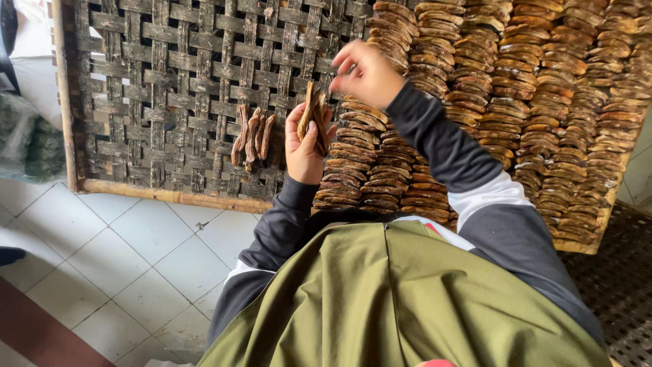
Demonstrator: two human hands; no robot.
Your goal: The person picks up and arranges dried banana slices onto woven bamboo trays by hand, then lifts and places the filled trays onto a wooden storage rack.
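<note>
In the centre of the frame I see the left hand (303, 146) closed around a few brown dried slices (314, 114), holding them upright. The right hand (367, 71) is just above, fingers loosely curled and holding nothing, over the rows of slices (516, 102) filling the right of the woven tray (163, 81). Four slices (252, 136) lie alone just left of the left hand.

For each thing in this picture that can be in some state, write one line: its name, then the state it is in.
left hand: closed around a few dried slices, holding them upright.
held slices: upright in the left hand, off the tray.
right hand: raised above the rows, fingers curled, apparently empty.
small group of slices: lying side by side on the bare weave.
rows of dried slices: overlapping, covering the tray's right part.
woven tray: left part mostly bare.
</note>
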